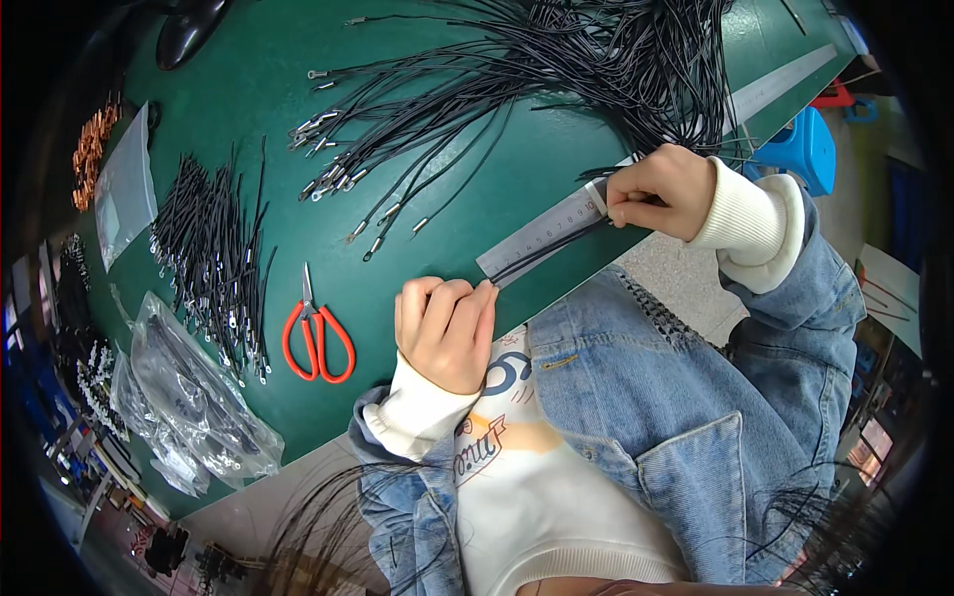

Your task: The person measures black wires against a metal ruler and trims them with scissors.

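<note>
A steel ruler (532,241) lies slantwise along the front edge of the green table, and a short length of black wire (555,245) is stretched over its lower edge. My left hand (445,328) pinches the wire's near end at the ruler's left end, fingers curled. Farther right, my right hand (661,194) is closed on the wire's other end, above the ruler; its fingertips hide that end. Whether one strand or two run between the hands, I cannot tell. Behind my right hand spreads a large bundle of black wires (636,60), many tipped with metal ring terminals.
Red-handled scissors (318,338) lie left of my left hand. Beyond them are a pile of short black wires (214,253), clear plastic bags (194,397), a flat bag (126,189) and copper-coloured parts (94,149). A blue stool (803,151) stands past the table's right edge.
</note>
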Available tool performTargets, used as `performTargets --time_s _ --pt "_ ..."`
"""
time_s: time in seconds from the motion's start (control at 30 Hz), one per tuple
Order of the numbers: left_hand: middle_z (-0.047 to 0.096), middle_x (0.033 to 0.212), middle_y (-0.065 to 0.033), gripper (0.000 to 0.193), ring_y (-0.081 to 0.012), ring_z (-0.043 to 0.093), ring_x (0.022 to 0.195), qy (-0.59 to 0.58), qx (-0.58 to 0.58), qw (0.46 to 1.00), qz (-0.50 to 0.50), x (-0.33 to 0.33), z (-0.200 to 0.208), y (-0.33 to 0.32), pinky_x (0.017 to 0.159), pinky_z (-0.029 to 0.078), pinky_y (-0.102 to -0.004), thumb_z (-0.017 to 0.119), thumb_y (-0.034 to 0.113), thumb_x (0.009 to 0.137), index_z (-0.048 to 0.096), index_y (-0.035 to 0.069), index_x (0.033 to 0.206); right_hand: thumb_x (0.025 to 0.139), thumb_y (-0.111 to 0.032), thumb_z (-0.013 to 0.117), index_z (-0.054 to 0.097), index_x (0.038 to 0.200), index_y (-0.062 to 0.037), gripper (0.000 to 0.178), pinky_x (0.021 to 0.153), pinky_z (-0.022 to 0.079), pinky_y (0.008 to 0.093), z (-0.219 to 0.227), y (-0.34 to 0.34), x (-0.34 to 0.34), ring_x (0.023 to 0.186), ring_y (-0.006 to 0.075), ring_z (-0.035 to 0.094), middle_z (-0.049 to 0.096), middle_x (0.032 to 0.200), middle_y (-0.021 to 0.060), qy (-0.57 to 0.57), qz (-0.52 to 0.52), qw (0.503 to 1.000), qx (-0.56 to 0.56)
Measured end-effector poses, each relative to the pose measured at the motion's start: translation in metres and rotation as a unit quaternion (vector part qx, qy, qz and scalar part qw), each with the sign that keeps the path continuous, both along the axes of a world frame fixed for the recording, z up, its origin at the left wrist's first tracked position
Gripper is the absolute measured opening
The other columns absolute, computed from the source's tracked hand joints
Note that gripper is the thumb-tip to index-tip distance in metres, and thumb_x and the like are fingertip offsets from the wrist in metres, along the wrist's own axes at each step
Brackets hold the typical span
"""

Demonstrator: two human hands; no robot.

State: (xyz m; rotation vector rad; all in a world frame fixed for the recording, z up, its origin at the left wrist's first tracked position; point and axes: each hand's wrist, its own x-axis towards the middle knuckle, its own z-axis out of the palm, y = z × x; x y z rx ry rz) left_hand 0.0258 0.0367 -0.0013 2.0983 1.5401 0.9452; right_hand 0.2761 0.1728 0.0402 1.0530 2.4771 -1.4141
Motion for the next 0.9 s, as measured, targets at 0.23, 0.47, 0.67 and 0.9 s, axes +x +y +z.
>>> performTargets --time_s 0.23,0.47,0.67,0.9 --pt "0.062 0.086 -0.0099 0.018 -0.0262 0.056 0.078 0.097 0.003 0.978 0.185 -0.044 0.022 -0.011 0.074 0.045 -0.0328 0.069 -0.001 0.074 0.064 0.001 0.091 0.082 -0.007 0.058 0.062 0.076 -0.0024 0.008 0.051 0.045 0.0268 0.011 0.000 -0.003 0.052 0.0167 0.057 0.061 0.064 0.0058 0.039 -0.006 0.999 -0.012" --pt "0.060 0.081 -0.0083 0.028 -0.0137 0.054 0.064 0.093 -0.116 0.950 0.273 -0.105 0.018 -0.053 0.057 0.043 -0.0230 0.068 0.000 0.073 0.061 0.000 0.100 0.087 -0.009 0.056 0.061 0.081 -0.0010 0.011 0.051 0.044 0.0246 0.021 0.004 -0.030 0.054 0.0125 0.056 0.061 0.066 0.0049 0.123 -0.012 0.992 -0.031" --pt "0.060 0.067 -0.0036 0.028 -0.0089 0.054 0.051 -0.071 -0.214 0.914 0.337 -0.104 0.025 -0.054 0.049 0.041 -0.0193 0.062 -0.005 0.077 0.057 -0.001 0.104 0.089 -0.008 0.055 0.061 0.084 0.0019 0.013 0.053 0.042 0.0217 0.027 0.003 -0.056 0.058 0.0081 0.053 0.063 0.071 0.0052 0.165 -0.068 0.983 -0.045" --pt "0.057 0.064 -0.0024 0.018 -0.0098 0.056 0.050 -0.281 -0.383 0.874 0.104 -0.049 0.051 -0.040 0.050 0.045 -0.0215 0.055 -0.001 0.083 0.055 -0.005 0.100 0.090 -0.010 0.056 0.061 0.086 0.0030 0.014 0.057 0.043 0.0215 0.025 -0.005 -0.077 0.064 0.0069 0.054 0.064 0.076 0.0053 0.179 -0.090 0.978 -0.060"
